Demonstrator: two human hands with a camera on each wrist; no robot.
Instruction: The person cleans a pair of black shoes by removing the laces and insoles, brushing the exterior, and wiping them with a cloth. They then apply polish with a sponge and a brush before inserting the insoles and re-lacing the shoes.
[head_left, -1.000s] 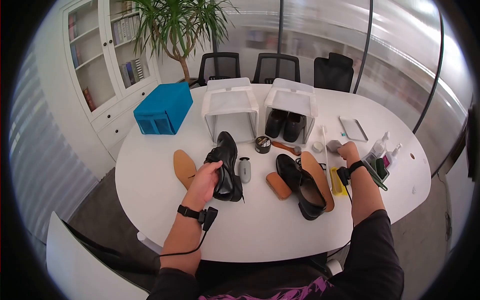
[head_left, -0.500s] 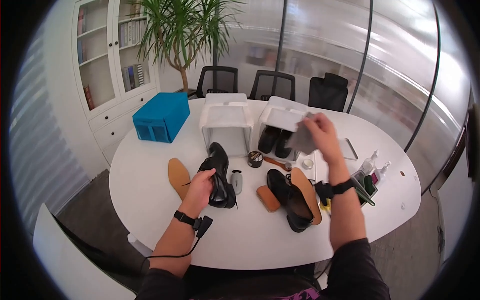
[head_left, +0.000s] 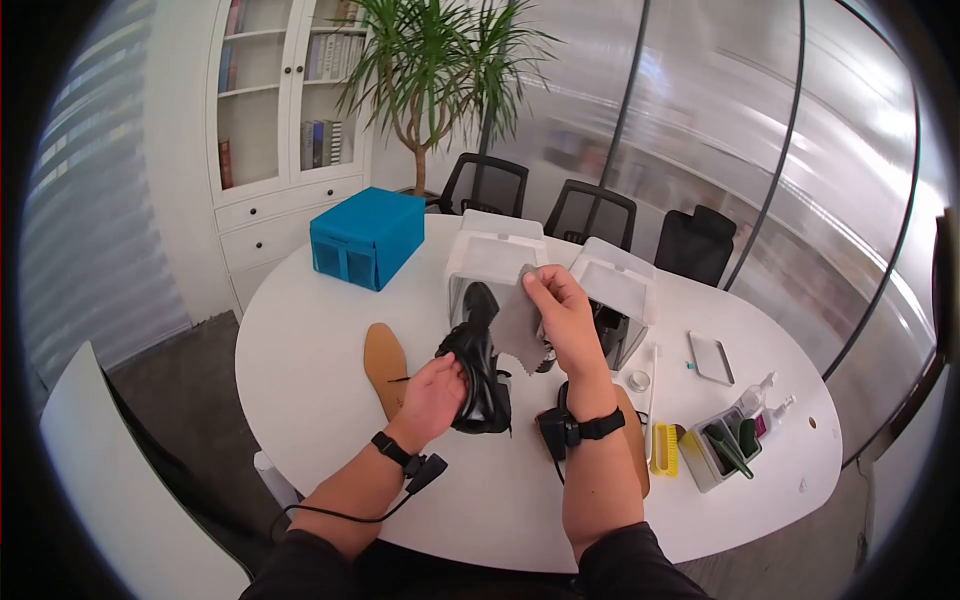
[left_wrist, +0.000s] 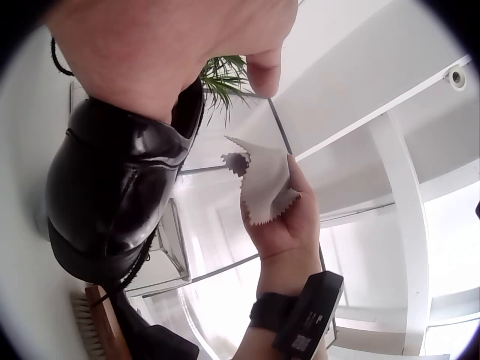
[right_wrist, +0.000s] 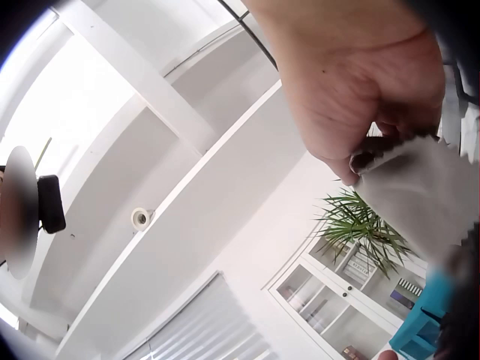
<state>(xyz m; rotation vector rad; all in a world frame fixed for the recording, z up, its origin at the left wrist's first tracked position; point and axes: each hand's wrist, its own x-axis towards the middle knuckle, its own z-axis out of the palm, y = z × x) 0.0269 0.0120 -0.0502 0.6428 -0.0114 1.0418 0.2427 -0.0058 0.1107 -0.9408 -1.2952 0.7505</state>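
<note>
My left hand [head_left: 432,400] grips a black leather lace-up shoe [head_left: 484,400], its toe towards the far side of the table. In the left wrist view the heel end of that shoe [left_wrist: 112,191] is close to the camera, under the left hand [left_wrist: 169,52]. A grey cloth [head_left: 516,325] with zigzag-cut edges hangs from my right hand [head_left: 568,318], pinched between thumb and fingers, just right of the shoe. The right wrist view shows the cloth [right_wrist: 420,195] spread out below the fingers.
A tan insole [head_left: 384,358] lies left of the shoe. Behind stand two white shoe boxes [head_left: 500,245] and a blue box [head_left: 368,235]. To the right are a yellow brush [head_left: 664,450], a grey caddy [head_left: 706,468], pump bottles [head_left: 774,415] and a tray [head_left: 712,358]. My right forearm hides part of the table.
My right hand has lifted the grey cloth from the table's right side and carried it left, beside the shoe. The left hand still holds the shoe, and the head view has shifted.
</note>
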